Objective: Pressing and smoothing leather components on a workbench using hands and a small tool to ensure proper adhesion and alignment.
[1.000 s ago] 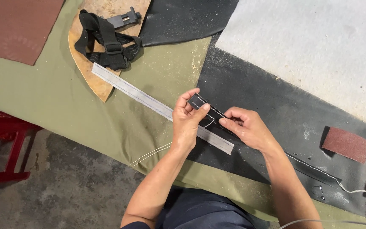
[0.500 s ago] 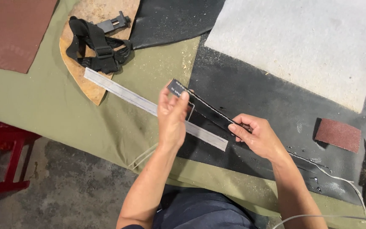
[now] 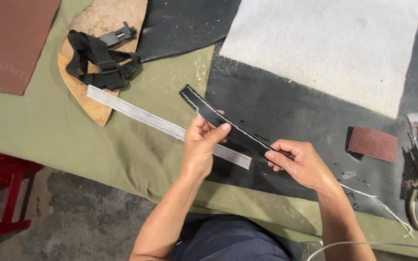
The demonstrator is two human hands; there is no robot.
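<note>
The left hand [image 3: 201, 145] pinches a black stitched leather strip [image 3: 218, 118] near its middle; the right hand [image 3: 301, 162] grips the nearer end, stretching it flat above a metal ruler [image 3: 136, 113], seemingly to check the seam. White thread [image 3: 378, 203] trails right. The strip's right end is hidden inside the fist.

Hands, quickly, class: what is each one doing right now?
Left hand: closed, pinching the black stitched leather strip near its middle.
Right hand: closed, gripping the strip's other end.
</note>
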